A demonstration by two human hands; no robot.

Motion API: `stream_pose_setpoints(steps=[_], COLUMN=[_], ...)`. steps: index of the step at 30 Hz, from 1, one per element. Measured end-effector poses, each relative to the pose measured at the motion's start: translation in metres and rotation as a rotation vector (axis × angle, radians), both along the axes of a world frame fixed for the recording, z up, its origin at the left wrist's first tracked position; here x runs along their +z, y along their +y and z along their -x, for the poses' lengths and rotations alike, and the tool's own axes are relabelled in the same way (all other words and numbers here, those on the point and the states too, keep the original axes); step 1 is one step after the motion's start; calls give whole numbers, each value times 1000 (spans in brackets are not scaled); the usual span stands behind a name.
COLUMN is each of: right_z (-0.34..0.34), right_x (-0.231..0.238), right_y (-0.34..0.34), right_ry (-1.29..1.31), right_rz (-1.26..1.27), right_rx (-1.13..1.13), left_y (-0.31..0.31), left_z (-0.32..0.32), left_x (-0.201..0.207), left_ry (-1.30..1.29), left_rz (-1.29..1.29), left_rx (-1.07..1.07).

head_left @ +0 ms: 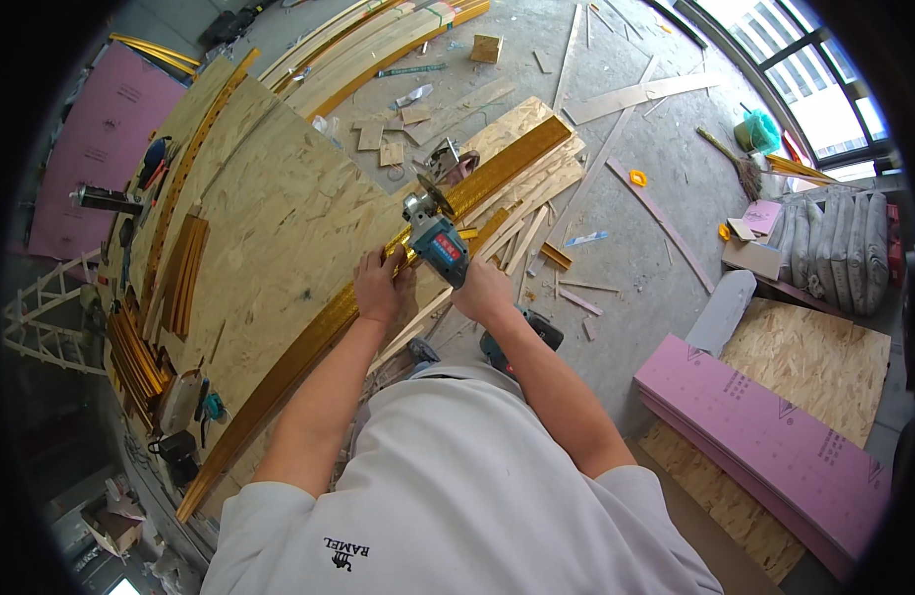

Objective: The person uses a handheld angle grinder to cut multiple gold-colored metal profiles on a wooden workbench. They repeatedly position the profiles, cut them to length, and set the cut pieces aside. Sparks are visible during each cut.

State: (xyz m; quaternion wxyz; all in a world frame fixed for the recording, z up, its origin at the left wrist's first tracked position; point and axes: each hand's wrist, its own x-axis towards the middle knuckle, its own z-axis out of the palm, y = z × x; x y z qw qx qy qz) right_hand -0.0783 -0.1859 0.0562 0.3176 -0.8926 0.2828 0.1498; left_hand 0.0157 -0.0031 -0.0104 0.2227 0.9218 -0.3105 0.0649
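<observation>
My right hand (pixel 483 292) is wrapped round the body of a teal-grey angle grinder (pixel 438 246). Its cutting disc (pixel 435 194) stands over a long gold metal channel (pixel 304 355), close to or against it; whether they touch I cannot tell. My left hand (pixel 380 286) grips that channel just left of the grinder, its fingers partly hidden behind the metal. The channel runs diagonally along the edge of a large wood-strand board (pixel 279 218). Beside my right forearm shows a dark green and black block (pixel 539 329); whether it belongs to the grinder I cannot tell.
More gold strips (pixel 185 273) lie at the left of the board. A circular saw-like tool (pixel 448 159) rests beyond the disc. Wood offcuts and strips litter the concrete floor (pixel 616 238). Pink foam boards (pixel 765 436) lie at the right, near grey bags (pixel 834 243) and a broom (pixel 740 169).
</observation>
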Motion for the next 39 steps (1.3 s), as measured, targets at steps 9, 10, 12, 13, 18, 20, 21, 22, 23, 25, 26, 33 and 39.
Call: stream_pose_setpoints(steps=[9, 10, 12, 13, 18, 20, 21, 22, 23, 25, 26, 33, 39], right_z=[4, 4, 5, 5, 5, 5, 5, 4, 4, 3, 2, -5, -5], right_x=[-4, -4, -5, -5, -5, -4, -4, -4, -5, -4, -2, 10, 6], right_y=[0, 0, 1, 1, 0, 0, 1, 1, 1, 1, 1, 4, 6], right_ry=[-19, -20, -23, -26, -5, 7, 2, -4, -10, -11, -12, 38, 30], right_rz=[-6, -9, -12, -13, -29, -49, -42, -32, -22, -15, -12, -16, 4], right_rx=[-9, -9, -10, -11, -7, -5, -9, -13, -18, -13, -11, 14, 3], left_y=[0, 0, 0, 0, 0, 0, 1, 1, 1, 0, -1, 0, 0], left_z=[0, 0, 0, -1, -1, -2, -2, -3, -3, -3, -3, -2, -1], left_x=[0, 1, 1, 2, 4, 3, 2, 2, 2, 2, 3, 4, 6], left_ry=[18, 13, 10, 14, 23, 13, 7, 0, -7, 3, 7, 18, 36], left_rz=[-17, -12, -9, -11, -3, 4, 0, -1, -2, 1, 2, 25, 4], left_rx=[12, 11, 9, 7, -1, -7, -11, -16, -21, -17, -14, -15, -18])
